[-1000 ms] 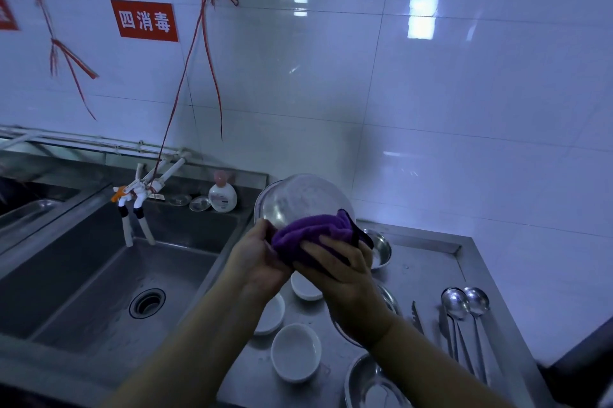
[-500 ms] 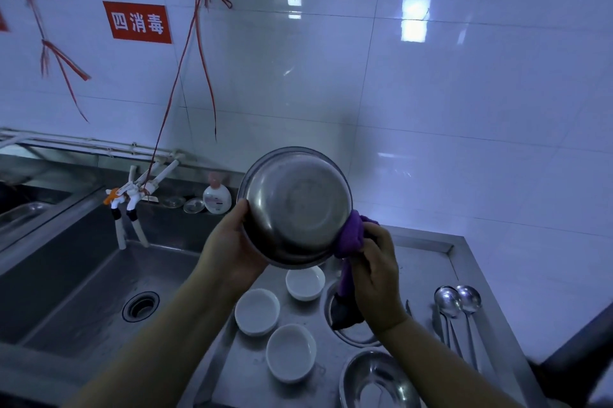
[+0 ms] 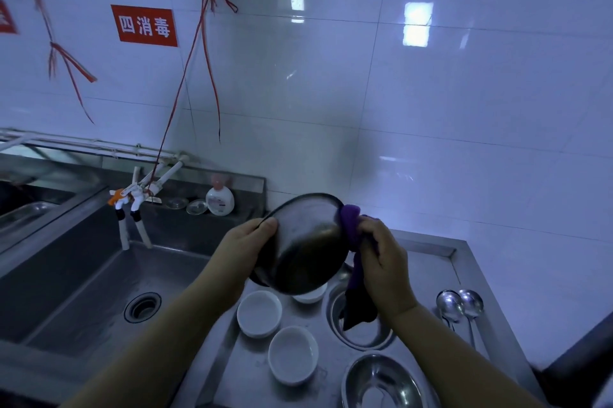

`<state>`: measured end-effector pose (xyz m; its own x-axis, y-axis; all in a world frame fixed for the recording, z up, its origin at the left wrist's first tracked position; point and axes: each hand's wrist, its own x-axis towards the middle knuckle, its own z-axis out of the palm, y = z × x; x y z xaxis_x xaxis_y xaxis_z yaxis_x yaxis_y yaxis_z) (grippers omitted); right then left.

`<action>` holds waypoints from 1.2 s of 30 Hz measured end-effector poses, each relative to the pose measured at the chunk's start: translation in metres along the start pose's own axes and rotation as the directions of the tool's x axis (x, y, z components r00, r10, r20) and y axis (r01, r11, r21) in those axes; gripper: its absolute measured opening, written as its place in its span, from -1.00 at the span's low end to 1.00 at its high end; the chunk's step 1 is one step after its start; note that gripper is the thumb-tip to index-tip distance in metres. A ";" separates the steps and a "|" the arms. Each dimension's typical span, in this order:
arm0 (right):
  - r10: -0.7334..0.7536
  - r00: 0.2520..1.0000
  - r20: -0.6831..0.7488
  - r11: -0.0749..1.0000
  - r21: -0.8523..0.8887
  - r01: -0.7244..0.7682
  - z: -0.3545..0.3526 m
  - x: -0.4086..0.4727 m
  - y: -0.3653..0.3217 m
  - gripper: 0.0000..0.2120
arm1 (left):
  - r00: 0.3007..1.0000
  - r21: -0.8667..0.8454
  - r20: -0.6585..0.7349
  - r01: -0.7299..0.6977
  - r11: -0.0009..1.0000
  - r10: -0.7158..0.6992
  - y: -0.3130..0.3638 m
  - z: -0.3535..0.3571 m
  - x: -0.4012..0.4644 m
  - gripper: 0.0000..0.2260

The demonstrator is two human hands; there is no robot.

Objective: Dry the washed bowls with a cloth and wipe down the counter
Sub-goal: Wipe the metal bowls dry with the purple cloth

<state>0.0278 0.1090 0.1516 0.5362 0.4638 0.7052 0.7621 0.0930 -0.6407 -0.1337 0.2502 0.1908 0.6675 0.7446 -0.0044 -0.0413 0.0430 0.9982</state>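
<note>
Now, mid-frame, the left hand point(image 3: 245, 241) grips a steel bowl point(image 3: 303, 248) while the right hand point(image 3: 381, 258) pinches the purple cloth point(image 3: 351, 225) against its rim. Drying is likely underway; next, rotate the bowl.

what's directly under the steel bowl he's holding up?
Under the held steel bowl, a white dish sits on the counter, mostly covered; only its near rim shows. Its inside is hidden.

Your held steel bowl point(image 3: 303, 251) hangs above a crowded counter point(image 3: 431, 261). Beneath it, three white dishes point(image 3: 258, 313) cluster near the sink edge; two steel bowls point(image 3: 384, 381) occupy the middle and near part, the cloth point(image 3: 356, 291) trailing into the farther one. Two ladles point(image 3: 459, 308) lie along the right rim. Open passage: the sink basin point(image 3: 99, 291) to your left, bounded behind by taps point(image 3: 132, 208) and a soap bottle point(image 3: 219, 199).
</note>
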 end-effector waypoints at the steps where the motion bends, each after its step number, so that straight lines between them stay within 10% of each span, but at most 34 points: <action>1: -0.053 0.999 0.003 0.998 -0.023 0.053 0.001 0.001 -0.002 -0.85 | 1.000 0.059 -0.002 -0.008 0.998 0.008 -0.003 0.001 0.000 -0.80; 10: -0.458 0.871 0.177 0.844 -0.220 0.489 0.013 -0.016 -0.010 -0.76 | 0.943 0.339 0.246 -0.300 0.892 0.224 -0.010 0.012 -0.006 -0.79; 14: -0.349 0.937 0.011 0.918 -0.194 0.345 -0.004 -0.015 -0.009 -0.80 | 0.816 0.771 0.321 -0.520 0.368 0.481 -0.018 0.002 -0.002 -0.83; 18: -0.255 0.960 -0.120 0.953 -0.202 0.228 -0.020 0.006 -0.016 -0.78 | 0.674 0.805 0.561 -0.580 -0.125 0.480 -0.033 -0.011 -0.004 -0.71; 29: -0.063 0.717 0.694 0.699 -0.482 0.529 0.031 -0.001 -0.008 -0.72 | 0.447 0.546 0.827 -0.784 -0.297 0.341 -0.062 -0.009 -0.030 -0.88; 36: 0.068 0.496 0.865 0.762 -0.366 0.534 0.059 -0.039 0.003 -0.72 | 0.550 0.599 0.797 -0.772 -0.213 0.248 -0.099 -0.045 -0.030 -0.84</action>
<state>-0.0129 0.1432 0.1041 0.0038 0.9990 0.0441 1.0000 -0.0038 -0.0008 -0.1829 0.2540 0.0899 0.9498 -0.1105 0.2927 -0.0610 -0.9830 -0.1731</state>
